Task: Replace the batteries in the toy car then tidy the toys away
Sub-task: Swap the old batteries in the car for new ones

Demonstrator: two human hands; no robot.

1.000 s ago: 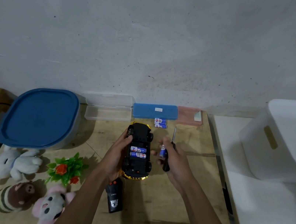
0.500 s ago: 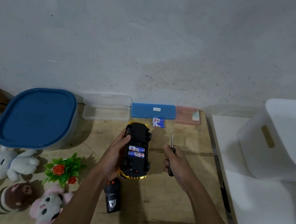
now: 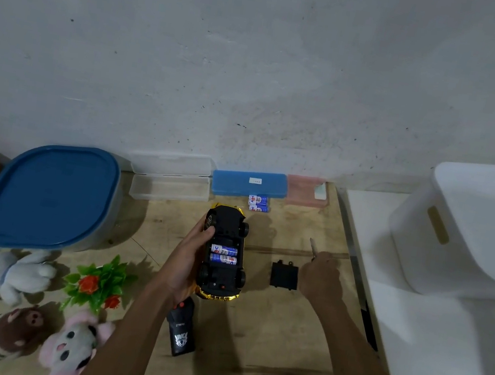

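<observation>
The gold and black toy car [image 3: 225, 248] lies upside down on the wooden table [image 3: 264, 336]. Its battery bay is open and two blue-and-white batteries [image 3: 224, 254] sit in it. My left hand [image 3: 188, 257] grips the car's left side. To the right, my right hand [image 3: 321, 275] holds a screwdriver [image 3: 313, 248] whose tip points away from me. The black battery cover [image 3: 284, 276] lies flat on the table just left of that hand. Spare batteries [image 3: 258, 204] lie near the back, in front of a blue case [image 3: 250, 184].
A black remote [image 3: 181, 332] lies below the car. A blue-lidded tub [image 3: 50, 196] stands at the left, with plush toys [image 3: 12, 275] and a plastic plant [image 3: 99, 285] before it. A clear case [image 3: 170, 186] and pink case [image 3: 305, 191] line the wall. A white bin [image 3: 476, 230] stands at right.
My right hand moved right and away from the car with the screwdriver, and the battery it held is gone from it. The black battery cover now shows on the table beside it.
</observation>
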